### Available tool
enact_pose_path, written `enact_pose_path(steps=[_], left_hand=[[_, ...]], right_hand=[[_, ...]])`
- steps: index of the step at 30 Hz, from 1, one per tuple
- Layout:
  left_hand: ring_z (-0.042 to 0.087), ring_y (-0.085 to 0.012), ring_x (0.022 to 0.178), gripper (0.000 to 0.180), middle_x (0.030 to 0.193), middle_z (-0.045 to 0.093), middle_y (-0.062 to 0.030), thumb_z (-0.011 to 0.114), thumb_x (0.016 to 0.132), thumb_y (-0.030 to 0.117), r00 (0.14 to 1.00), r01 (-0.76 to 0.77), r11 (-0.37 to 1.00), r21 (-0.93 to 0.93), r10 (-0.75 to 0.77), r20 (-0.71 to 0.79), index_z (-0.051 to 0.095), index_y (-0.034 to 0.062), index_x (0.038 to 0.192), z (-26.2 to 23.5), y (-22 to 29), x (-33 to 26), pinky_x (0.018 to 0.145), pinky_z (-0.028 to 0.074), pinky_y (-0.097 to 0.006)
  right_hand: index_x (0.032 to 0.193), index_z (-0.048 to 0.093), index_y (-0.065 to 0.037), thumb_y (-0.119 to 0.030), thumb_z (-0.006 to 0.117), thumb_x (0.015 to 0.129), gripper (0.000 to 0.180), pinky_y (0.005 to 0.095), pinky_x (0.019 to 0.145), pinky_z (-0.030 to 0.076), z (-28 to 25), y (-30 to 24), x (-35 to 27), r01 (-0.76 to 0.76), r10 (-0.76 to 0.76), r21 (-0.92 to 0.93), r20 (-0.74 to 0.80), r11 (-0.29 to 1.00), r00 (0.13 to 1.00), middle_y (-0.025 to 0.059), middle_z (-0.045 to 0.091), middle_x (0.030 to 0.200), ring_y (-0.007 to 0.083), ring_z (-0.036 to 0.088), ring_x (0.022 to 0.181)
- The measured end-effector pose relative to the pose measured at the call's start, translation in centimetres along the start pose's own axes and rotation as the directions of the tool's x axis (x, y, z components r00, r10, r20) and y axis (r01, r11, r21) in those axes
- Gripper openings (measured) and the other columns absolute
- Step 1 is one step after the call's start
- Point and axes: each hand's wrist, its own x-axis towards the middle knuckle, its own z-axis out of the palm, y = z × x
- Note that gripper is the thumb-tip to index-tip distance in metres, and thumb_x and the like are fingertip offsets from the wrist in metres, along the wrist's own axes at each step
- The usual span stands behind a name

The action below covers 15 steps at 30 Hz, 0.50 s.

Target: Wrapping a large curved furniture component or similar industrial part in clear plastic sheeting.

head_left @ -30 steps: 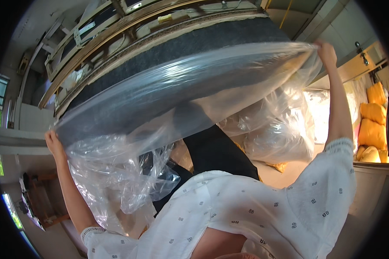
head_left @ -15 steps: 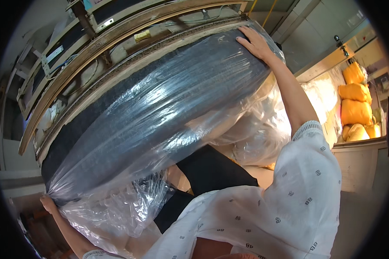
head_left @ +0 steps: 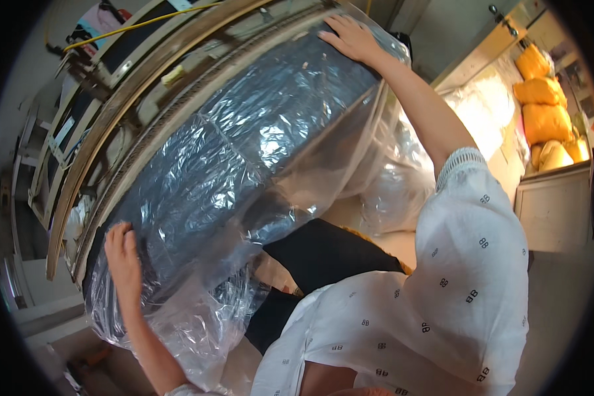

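A clear plastic sheet (head_left: 244,158) lies wrinkled over a long dark fabric-covered surface (head_left: 211,132) in front of me. Its loose folds hang over the near edge towards my lap. My right hand (head_left: 353,39) presses on the film at the far right end, its fingers spread. At the left end, my left hand (head_left: 122,257) rests on the film near the dark surface's edge, fingers extended and slightly bent, with no gathered plastic visible in it.
Beyond the surface runs a long wooden rail (head_left: 122,109) with a metal-and-wood frame behind it. A yellow cord (head_left: 135,28) crosses the upper left. Crumpled clear plastic (head_left: 399,198) sits to the right. Orange bundles (head_left: 544,122) are stacked at the far right on a cabinet (head_left: 554,204).
My left hand has let go of the gathered film corner and moved up and right onto the sheet. The film has gone from stretched taut to slack and wrinkled. My right hand stays on its end.
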Motion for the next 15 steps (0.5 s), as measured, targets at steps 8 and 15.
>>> enact_pose_path(steps=[8, 15], left_hand=[[0.046, -0.0300, 0.109, 0.036, 0.116, 0.050, -0.0152, 0.045, 0.092, 0.027, 0.968, 0.072, 0.969, 0.236, -0.011, -0.251, 0.050, 0.0038, 0.118, 3.6, -3.5, 2.8, 0.093, 0.034, -0.037], [0.046, -0.0317, 0.107, 0.038, 0.116, 0.049, -0.0178, 0.043, 0.092, 0.028, 0.971, 0.070, 0.974, 0.214, -0.017, -0.240, 0.049, 0.0019, 0.119, 5.1, -2.3, 4.2, 0.092, 0.034, -0.038]], right_hand=[[0.113, 0.056, -0.002, -0.045, 0.041, 0.087, 0.053, 0.0399, 0.092, 0.040, -0.8, 13.7, -1.5, -0.489, 0.323, 0.337, 0.443, 0.804, 0.836, 0.0229, 0.058, 0.108, 0.0361, 0.054, 0.104], [0.089, 0.061, -0.002, -0.035, 0.055, 0.084, 0.034, 0.0319, 0.046, 0.048, 13.2, 24.7, -19.0, -0.831, 0.629, 0.157, 0.583, 0.533, 0.514, 0.0081, 0.063, 0.070, 0.0192, 0.061, 0.054]])
